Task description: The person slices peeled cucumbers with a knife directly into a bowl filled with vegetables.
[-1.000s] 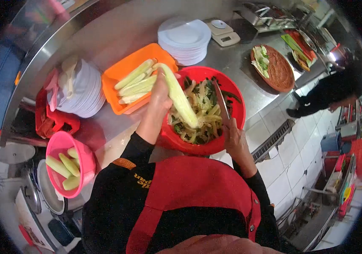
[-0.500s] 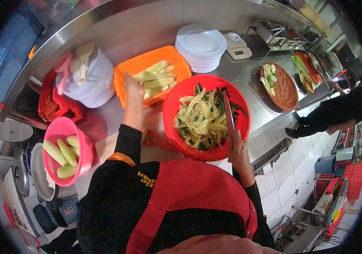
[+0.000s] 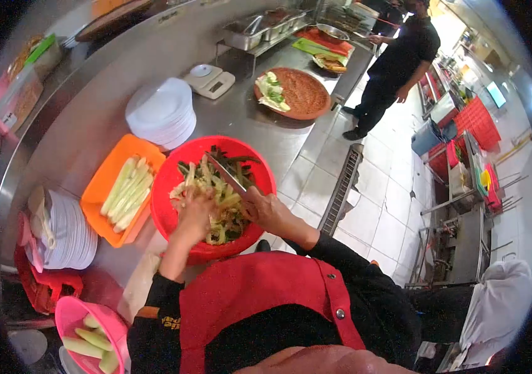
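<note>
white-tiled floor (image 3: 372,206) spreads beyond the right hand (image 3: 269,210); the steel surface (image 3: 225,118) stretches ahead of its fingers, a person in black (image 3: 400,68) near its far end. nearer, the red bowl (image 3: 268,174) sits under the fingers, the orange tray (image 3: 95,196) to their left. the left hand (image 3: 194,215) has moved from tray to bowl, so peeled vegetables (image 3: 130,187) lie unheld and work shifts to the peelings (image 3: 216,230); whether the left fingers grip any, i cannot tell. right fingers clamp the knife (image 3: 227,173).
</note>
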`<state>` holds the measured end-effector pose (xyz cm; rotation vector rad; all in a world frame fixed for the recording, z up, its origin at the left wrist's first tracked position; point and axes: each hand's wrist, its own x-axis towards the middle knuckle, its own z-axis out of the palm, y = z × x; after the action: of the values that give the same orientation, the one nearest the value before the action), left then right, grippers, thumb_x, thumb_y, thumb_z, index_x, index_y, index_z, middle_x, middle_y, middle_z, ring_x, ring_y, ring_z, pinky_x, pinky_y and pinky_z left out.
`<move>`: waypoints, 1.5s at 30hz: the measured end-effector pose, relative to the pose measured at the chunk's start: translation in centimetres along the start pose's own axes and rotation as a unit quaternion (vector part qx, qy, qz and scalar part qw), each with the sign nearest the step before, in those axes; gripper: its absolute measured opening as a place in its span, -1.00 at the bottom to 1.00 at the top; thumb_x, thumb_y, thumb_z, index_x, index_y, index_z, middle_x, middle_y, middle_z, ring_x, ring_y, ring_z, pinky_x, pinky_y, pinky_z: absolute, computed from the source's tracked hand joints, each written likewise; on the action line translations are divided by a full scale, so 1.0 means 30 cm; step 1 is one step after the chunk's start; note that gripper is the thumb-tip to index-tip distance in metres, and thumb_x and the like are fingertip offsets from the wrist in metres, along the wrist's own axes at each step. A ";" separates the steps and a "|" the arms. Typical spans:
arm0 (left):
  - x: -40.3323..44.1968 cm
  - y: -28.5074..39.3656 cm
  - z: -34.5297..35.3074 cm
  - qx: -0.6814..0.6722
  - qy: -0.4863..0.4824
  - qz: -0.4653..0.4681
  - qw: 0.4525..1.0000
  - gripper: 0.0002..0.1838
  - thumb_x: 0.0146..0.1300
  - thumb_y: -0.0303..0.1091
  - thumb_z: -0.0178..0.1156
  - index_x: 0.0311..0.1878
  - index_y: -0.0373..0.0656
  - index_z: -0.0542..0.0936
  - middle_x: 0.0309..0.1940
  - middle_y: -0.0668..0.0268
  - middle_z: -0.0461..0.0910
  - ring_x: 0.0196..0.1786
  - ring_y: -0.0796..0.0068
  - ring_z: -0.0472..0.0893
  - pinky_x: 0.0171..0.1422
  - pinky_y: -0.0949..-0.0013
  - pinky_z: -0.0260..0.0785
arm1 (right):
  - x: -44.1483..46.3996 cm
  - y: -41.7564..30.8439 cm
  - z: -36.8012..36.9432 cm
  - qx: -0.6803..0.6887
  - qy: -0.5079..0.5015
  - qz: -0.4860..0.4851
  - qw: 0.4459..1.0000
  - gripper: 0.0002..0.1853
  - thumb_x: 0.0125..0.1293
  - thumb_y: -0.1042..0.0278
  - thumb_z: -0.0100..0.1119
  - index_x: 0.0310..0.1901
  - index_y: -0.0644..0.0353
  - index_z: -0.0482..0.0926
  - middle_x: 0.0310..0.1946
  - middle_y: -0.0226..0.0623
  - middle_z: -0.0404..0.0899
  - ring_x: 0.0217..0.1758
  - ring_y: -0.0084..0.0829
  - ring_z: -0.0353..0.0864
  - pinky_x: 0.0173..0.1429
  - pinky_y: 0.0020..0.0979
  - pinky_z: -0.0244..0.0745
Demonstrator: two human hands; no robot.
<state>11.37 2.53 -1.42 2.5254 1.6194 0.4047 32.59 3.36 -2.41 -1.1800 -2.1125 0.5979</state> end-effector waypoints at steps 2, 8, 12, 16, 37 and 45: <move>0.001 -0.030 0.107 0.055 0.031 0.049 0.997 -0.71 -0.14 -0.67 0.06 -0.27 -0.21 0.54 0.18 0.07 0.24 0.16 0.13 0.33 0.23 0.16 0.21 | 0.004 -0.023 -0.033 0.011 -0.038 0.026 0.999 -0.79 0.18 0.45 -0.01 -0.20 0.25 0.21 -0.57 0.12 0.43 -0.48 0.15 0.46 -0.45 0.03 0.31; 0.046 -0.044 -0.035 -0.142 -0.068 0.057 0.986 -0.89 -0.13 -0.49 0.11 -0.45 -0.25 0.54 -0.40 0.07 0.49 -0.14 0.11 0.46 -0.09 0.16 0.29 | -0.014 -0.039 -0.043 0.026 -0.019 0.016 0.999 -0.77 0.16 0.47 0.03 -0.20 0.25 0.23 -0.60 0.01 0.39 -0.48 0.10 0.46 -0.44 -0.01 0.32; 0.011 -0.018 0.017 -0.212 0.094 0.058 0.971 -0.89 -0.06 -0.42 0.12 -0.51 -0.26 0.54 -0.57 0.11 0.45 -0.23 0.05 0.46 -0.16 0.13 0.27 | -0.018 -0.039 -0.031 0.031 -0.011 0.001 0.999 -0.77 0.15 0.45 0.06 -0.22 0.24 0.24 -0.58 0.05 0.40 -0.47 0.08 0.47 -0.44 -0.02 0.32; -0.004 -0.027 0.039 -0.112 0.118 0.096 0.982 -0.82 -0.02 -0.42 0.12 -0.33 -0.30 0.55 -0.44 0.03 0.51 -0.18 0.00 0.47 -0.10 0.10 0.31 | -0.018 -0.036 -0.020 0.031 -0.060 0.045 0.997 -0.77 0.15 0.44 0.06 -0.21 0.23 0.24 -0.54 0.09 0.42 -0.44 0.10 0.47 -0.43 0.00 0.31; -0.405 -0.186 -0.115 -0.221 0.123 -0.067 0.965 -0.65 0.21 -0.14 0.06 -0.10 -0.21 0.55 -0.28 0.02 0.56 -0.20 0.04 0.56 -0.16 0.16 0.39 | 0.011 -0.025 0.039 -0.014 0.014 -0.038 0.999 -0.82 0.22 0.30 0.10 -0.27 0.20 0.37 -0.63 -0.14 0.46 -0.71 -0.32 0.50 -0.64 -0.32 0.31; -0.764 -0.280 0.011 -0.092 -0.025 -0.409 0.907 -0.62 0.01 -0.11 0.25 -0.22 -0.22 0.56 -0.38 0.02 0.56 -0.27 0.02 0.56 -0.18 0.10 0.37 | 0.054 -0.005 0.036 -0.062 -0.005 -0.044 0.997 -0.70 0.20 0.28 0.13 -0.17 0.35 0.39 -0.62 -0.08 0.48 -0.61 -0.24 0.53 -0.55 -0.29 0.33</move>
<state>-4.91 -14.63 -7.42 1.4983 2.2738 0.3536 31.08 4.62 -2.56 -1.1462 -2.2235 0.4402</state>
